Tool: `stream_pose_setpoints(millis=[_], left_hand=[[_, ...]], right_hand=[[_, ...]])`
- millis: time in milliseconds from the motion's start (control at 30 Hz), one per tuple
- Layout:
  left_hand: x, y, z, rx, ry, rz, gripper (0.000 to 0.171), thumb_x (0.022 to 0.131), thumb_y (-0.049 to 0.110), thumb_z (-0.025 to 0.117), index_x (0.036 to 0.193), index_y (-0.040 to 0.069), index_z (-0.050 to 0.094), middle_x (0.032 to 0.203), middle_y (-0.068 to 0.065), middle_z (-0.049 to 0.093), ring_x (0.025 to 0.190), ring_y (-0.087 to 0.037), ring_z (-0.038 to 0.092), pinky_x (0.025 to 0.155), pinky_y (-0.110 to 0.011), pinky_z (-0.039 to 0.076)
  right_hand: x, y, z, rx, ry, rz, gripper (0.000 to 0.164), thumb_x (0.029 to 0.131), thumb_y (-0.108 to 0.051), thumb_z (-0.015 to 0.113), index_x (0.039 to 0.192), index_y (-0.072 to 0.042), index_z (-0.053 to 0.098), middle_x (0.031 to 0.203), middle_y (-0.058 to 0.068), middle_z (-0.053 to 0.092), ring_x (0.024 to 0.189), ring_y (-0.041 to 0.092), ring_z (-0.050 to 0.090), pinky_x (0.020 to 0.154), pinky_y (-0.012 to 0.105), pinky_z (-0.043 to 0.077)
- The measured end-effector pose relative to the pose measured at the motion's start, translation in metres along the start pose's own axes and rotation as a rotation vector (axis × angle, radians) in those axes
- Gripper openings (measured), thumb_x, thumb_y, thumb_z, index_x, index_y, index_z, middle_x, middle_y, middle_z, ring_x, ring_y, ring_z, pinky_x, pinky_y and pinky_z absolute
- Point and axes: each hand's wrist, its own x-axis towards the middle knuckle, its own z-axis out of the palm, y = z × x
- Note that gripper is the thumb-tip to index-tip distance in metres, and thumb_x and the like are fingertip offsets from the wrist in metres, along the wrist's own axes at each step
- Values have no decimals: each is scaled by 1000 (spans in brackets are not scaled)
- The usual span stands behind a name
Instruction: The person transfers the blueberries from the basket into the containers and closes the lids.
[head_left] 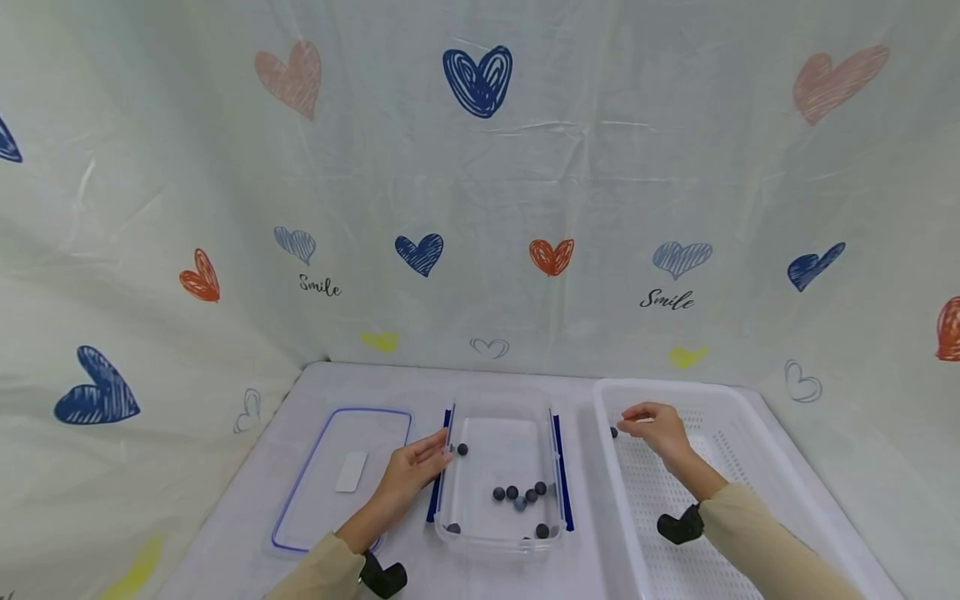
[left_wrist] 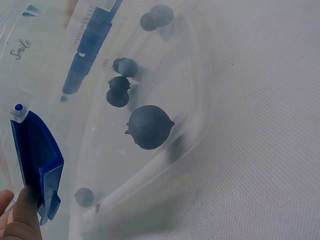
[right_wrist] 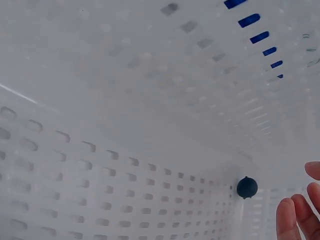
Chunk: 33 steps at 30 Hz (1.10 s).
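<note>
My left hand [head_left: 411, 475] touches the left side of a clear plastic container [head_left: 501, 546], its fingers fairly straight along the blue side flap [left_wrist: 37, 150]. Several small dark blue balls with little nubs [left_wrist: 150, 126] lie inside the container, some grouped toward its right side. My right hand [head_left: 658, 432] is over the far left part of a white perforated basket [head_left: 750, 475], its fingers loosely bent with nothing between them. Close to those fingertips, another dark blue ball [right_wrist: 247, 187] lies in the basket, apart from them in the right wrist view.
A clear lid with a blue rim [head_left: 300, 500] lies left of the container, with a white rectangular piece [head_left: 351, 472] in its middle. A pale curtain printed with hearts [head_left: 480, 183] stands behind the white-covered table [head_left: 581, 467].
</note>
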Motion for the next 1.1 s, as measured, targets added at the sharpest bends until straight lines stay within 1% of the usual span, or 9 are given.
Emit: stream_pose_setpoints(millis=[133, 333, 500, 600, 767, 967, 1100], left_hand=[[1, -3, -1, 8, 3, -3, 59, 85, 20, 66, 136, 1, 42, 139, -17, 40, 126, -27, 39, 93, -21, 42], [1, -3, 0, 13, 2, -2, 58, 86, 20, 66, 136, 2, 42, 139, -16, 41, 126, -27, 39, 93, -22, 42], [0, -3, 0, 15, 7, -3, 58, 86, 19, 65, 136, 2, 42, 139, -16, 40, 127, -27, 39, 93, -22, 42], [1, -4, 0, 15, 11, -2, 59, 86, 20, 65, 136, 1, 41, 139, -16, 40, 126, -27, 39, 93, -22, 42], [0, -4, 0, 12, 12, 0, 58, 86, 20, 66, 136, 2, 42, 138, -16, 41, 126, -26, 40, 93, -22, 42], [1, -3, 0, 6, 8, -4, 58, 86, 19, 65, 136, 1, 42, 139, -16, 41, 126, -26, 40, 93, -21, 42], [-2, 3, 1, -5, -1, -7, 57, 87, 15, 65, 136, -1, 41, 139, -19, 39, 126, -29, 39, 92, -22, 42]], right_hand=[[5, 9, 5, -49, 33, -12, 24, 75, -10, 73, 92, 6, 66, 85, 10, 65, 71, 16, 61, 60, 26, 48], [5, 15, 10, -74, 23, 1, 27, 76, -11, 73, 94, 7, 65, 87, 12, 65, 78, 20, 57, 60, 27, 46], [9, 20, 14, -82, 39, -14, 28, 74, -11, 75, 93, 7, 65, 83, 10, 65, 73, 18, 57, 58, 26, 47], [12, 24, 16, -102, 53, -34, 26, 72, -10, 76, 90, 6, 66, 79, 8, 65, 70, 15, 58, 58, 24, 47], [14, 29, 19, -145, 55, -55, 26, 69, -9, 77, 88, 6, 67, 74, 6, 64, 68, 15, 58, 57, 23, 46], [15, 33, 22, -157, 62, -37, 25, 70, -9, 76, 89, 5, 66, 75, 7, 63, 70, 17, 56, 59, 23, 46], [15, 34, 27, -151, 75, -47, 23, 71, -7, 75, 87, 6, 66, 74, 7, 63, 69, 17, 57, 59, 23, 46]])
